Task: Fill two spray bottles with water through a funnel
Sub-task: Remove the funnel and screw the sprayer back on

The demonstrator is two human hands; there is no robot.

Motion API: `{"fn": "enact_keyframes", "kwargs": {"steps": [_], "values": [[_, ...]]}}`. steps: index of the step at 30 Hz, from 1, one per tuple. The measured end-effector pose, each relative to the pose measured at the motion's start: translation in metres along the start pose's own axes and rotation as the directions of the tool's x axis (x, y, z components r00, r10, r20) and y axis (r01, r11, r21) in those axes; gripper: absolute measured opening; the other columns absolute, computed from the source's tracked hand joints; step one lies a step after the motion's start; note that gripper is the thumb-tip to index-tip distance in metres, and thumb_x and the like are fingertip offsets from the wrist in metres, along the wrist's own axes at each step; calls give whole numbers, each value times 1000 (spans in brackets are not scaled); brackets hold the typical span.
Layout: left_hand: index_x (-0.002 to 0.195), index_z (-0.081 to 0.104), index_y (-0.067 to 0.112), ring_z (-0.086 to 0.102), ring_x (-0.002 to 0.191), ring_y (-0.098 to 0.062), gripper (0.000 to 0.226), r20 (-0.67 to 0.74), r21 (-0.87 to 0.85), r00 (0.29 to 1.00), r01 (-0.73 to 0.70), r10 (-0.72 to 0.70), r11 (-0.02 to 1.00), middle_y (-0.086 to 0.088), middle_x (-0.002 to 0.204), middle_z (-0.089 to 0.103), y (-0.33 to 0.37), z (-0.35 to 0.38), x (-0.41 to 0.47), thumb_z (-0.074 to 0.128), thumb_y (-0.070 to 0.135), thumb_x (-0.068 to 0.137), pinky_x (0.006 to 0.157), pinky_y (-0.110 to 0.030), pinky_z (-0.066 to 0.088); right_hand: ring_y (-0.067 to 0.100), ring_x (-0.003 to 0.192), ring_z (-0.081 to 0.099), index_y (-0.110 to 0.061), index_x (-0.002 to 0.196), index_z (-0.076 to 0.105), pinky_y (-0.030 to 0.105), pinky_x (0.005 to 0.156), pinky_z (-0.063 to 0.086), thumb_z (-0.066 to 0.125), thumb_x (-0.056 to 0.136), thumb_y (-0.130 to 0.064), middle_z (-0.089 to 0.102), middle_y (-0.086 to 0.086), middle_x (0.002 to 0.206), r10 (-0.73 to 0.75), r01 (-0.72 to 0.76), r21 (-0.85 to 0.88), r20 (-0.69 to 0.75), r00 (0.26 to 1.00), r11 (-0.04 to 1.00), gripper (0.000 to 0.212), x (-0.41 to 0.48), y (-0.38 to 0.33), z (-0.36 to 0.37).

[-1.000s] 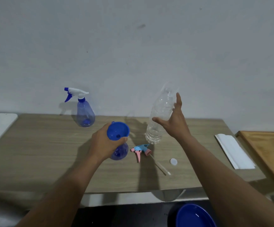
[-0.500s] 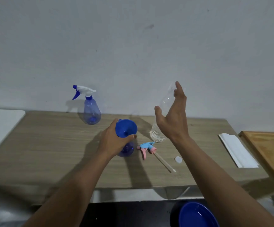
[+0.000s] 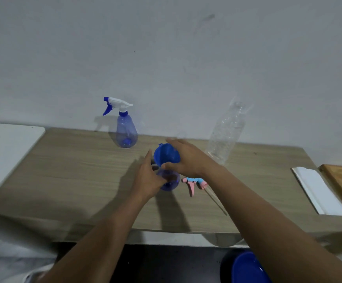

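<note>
R hand (image 3: 186,160) pinched the funnel (image 3: 165,155) by its rim, L hand (image 3: 145,178) seemingly wrapped the open spray bottle (image 3: 171,183) mid-table; funnel sat tilted, so it could slip & spill, or R forearm could knock the water bottle (image 3: 226,135) at 1 o'clock.

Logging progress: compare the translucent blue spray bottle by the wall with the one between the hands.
The translucent blue spray bottle by the wall wears its white-and-blue trigger head; the translucent blue bottle between the hands carries a blue plastic funnel. The wall bottle stands untouched; the left hand holds the near one. Both are upright.
</note>
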State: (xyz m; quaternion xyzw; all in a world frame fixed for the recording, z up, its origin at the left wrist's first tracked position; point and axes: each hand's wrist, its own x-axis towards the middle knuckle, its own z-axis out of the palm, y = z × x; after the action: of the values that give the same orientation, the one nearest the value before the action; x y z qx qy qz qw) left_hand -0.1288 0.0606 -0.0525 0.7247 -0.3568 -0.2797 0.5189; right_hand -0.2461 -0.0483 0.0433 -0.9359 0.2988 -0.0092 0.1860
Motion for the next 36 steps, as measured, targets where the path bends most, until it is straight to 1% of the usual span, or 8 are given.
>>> {"fn": "enact_keyframes", "kwargs": {"steps": [6, 10, 17, 20, 24, 29, 33, 36], "values": [[84, 64, 28, 67, 73, -12, 34, 36, 118, 997, 67, -71, 991, 1, 81, 72, -15, 9, 8, 90, 17, 66, 64, -28, 52, 22, 107, 59, -27, 129, 56, 45, 91, 52, 68, 76, -67, 62, -3, 119, -58, 60, -110, 19, 998, 992, 67, 7, -4, 0], [68, 58, 34, 57, 61, 7, 37, 20, 149, 998, 64, -68, 987, 13, 66, 65, -19, 13, 10, 86, 9, 70, 54, -12, 45, 23, 110, 60, -27, 136, 52, 44, 92, 53, 73, 73, -65, 64, -1, 124, -39, 43, -102, 40, 998, 994, 77, 9, -1, -5], [71, 57, 44, 55, 66, 27, 44, 45, 142, 997, 56, -63, 988, 44, 65, 60, -19, 11, 9, 83, 8, 76, 58, 1, 40, 24, 118, 53, -40, 151, 36, 32, 86, 40, 78, 75, -56, 52, 2, 133, -21, 20, 29, 42, 999, 999, 88, 15, 3, -20], [71, 56, 45, 55, 67, 27, 43, 43, 151, 997, 52, -59, 987, 38, 61, 61, -19, 9, 9, 83, 13, 77, 59, 2, 40, 23, 114, 54, -45, 152, 33, 32, 86, 42, 78, 76, -54, 47, -1, 133, -10, 9, 11, 100, 995, 1000, 88, 15, 2, -22], [74, 59, 45, 59, 70, 23, 41, 58, 157, 998, 8, -17, 988, 38, 64, 63, -23, 9, 9, 83, 12, 77, 60, 0, 42, 26, 122, 53, -42, 154, 30, 40, 101, 47, 76, 78, -54, 47, 3, 140, -26, 34, -46, 159, 987, 998, 90, 16, -1, -16], [92, 68, 32, 63, 74, 6, 25, 26, 137, 999, 31, -35, 990, 19, 79, 69, -25, 8, 9, 83, 17, 78, 65, -11, 46, 26, 123, 55, -33, 154, 31, 45, 101, 49, 76, 73, -57, 52, 1, 142, -50, 57, -57, 117, 992, 997, 96, 18, -4, -15], [76, 58, 40, 58, 65, 19, 35, 20, 136, 1000, 14, -17, 991, 35, 65, 64, -29, 8, 7, 82, 15, 78, 54, -3, 40, 25, 117, 57, -35, 152, 36, 45, 96, 51, 72, 72, -59, 52, 0, 134, -63, 77, -116, 120, 991, 990, 91, 19, -6, -10], [85, 60, 42, 61, 68, 16, 34, 9, 106, 999, 34, -35, 994, 30, 72, 65, -29, 7, 6, 82, 17, 79, 58, -5, 41, 25, 110, 57, -43, 156, 19, 40, 92, 51, 76, 73, -52, 46, 0, 133, -9, 13, -24, 161, 987, 1000, 101, 21, -4, -17]]}}
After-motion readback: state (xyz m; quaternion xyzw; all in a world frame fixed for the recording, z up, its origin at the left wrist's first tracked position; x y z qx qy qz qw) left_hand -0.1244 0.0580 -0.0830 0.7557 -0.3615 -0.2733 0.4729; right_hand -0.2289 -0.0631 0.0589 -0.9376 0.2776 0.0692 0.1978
